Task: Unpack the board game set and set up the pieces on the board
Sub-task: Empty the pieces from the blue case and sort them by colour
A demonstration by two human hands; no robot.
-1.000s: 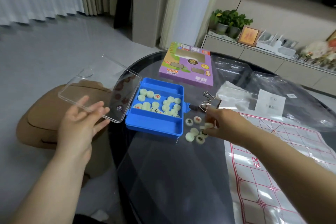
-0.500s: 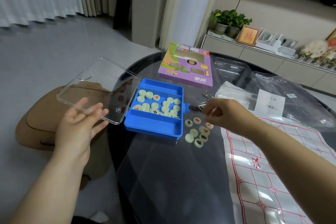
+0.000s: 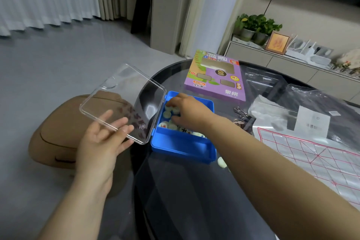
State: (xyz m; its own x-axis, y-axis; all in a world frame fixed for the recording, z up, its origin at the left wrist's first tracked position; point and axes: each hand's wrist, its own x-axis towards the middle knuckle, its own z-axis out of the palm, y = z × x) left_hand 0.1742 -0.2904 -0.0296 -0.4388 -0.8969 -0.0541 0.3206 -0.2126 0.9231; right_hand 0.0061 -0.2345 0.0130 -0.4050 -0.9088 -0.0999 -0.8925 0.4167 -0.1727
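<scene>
Blue box (image 3: pixel 183 148) of glossy moulded plastic, rectangular with rounded corners, set on the dark, round, reflective glass counter (image 3: pixel 194 191). Hinged to its left side, a clear hard lid (image 3: pixel 124 91), swung open past the counter's edge, with a small round stamp near one corner, too small to read. Inside the box, pale greenish-white round pieces (image 3: pixel 167 114), flat and smooth, some marked with red or black characters too blurred to read. Just beside the box's right front corner, one more such piece (image 3: pixel 221 161) lying on the glass. Behind the box, a flat purple carton (image 3: pixel 214 78), printed upside down with 象棋; the red label on it too small to make out. Right of the box, a glossy board sheet (image 3: pixel 311 158) ruled in a red grid, with crinkled clear bags (image 3: pixel 303 95) and a white paper slip (image 3: pixel 311 121) near it. Left grip (image 3: pixel 101 138) spread, fingers straight, pressed against the lid's near edge and seen partly through it. Right grip (image 3: pixel 187 111) reaching across into the box, wrist bent, fingers curled down among the pieces; cannot tell whether pinching one.
</scene>
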